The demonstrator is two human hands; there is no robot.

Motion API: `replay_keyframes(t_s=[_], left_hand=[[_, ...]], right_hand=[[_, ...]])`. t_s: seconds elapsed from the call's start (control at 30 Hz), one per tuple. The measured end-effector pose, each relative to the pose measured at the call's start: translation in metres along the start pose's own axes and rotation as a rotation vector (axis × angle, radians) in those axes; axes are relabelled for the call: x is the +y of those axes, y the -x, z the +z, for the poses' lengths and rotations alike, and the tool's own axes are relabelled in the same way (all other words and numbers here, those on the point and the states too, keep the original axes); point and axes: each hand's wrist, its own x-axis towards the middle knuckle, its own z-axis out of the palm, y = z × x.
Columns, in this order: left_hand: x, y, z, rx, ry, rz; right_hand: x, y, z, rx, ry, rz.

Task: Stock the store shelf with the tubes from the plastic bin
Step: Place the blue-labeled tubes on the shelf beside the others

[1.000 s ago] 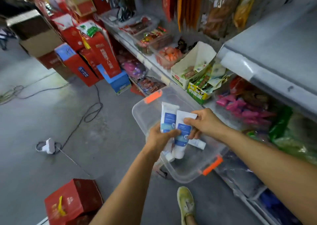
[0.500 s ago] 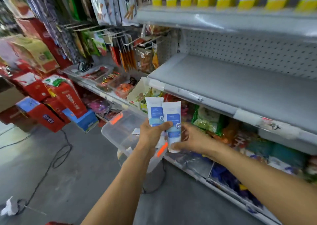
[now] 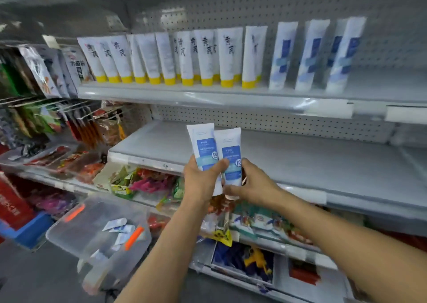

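We hold two white squeeze tubes with blue labels (image 3: 217, 150) upright, side by side and touching. Our left hand (image 3: 201, 180) grips the left tube, thumb across its front, and our right hand (image 3: 254, 185) pinches the other near its cap. A second ago they hung just over the clear plastic bin with orange latches (image 3: 69, 240). Now they are up at the front lip of the grey middle shelf (image 3: 300, 164), with the bin well below and to our left. We judge that picking is done and placing remains. Three matching blue-labelled tubes (image 3: 309, 55) stand on the grey upper shelf (image 3: 208, 92), and bare shelf shows to their right. The upper shelf's lip lies between our tubes and that spot.
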Motion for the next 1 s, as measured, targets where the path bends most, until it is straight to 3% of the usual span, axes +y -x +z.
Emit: replay_keyframes(t_s=[0.27, 0.43, 0.63, 0.8, 1.0], left_hand=[[0.046, 0.050, 0.153, -0.066, -0.017, 0.199], [0.069, 0.058, 0.213, -0.120, -0.022, 0.169], [0.090, 0.031, 0.235, -0.331, -0.109, 0.267], [0.101, -0.009, 0.239, -0.344, -0.166, 0.379], [0.113, -0.044, 0.247, -0.367, -0.204, 0.392]], right_hand=[[0.029, 0.060, -0.158, 0.215, 0.133, 0.003], [0.029, 0.079, -0.236, 0.393, 0.145, -0.036], [0.019, 0.058, -0.302, 0.556, 0.109, -0.023], [0.021, 0.014, -0.327, 0.606, 0.105, 0.041], [0.038, -0.041, -0.335, 0.590, 0.106, 0.163]])
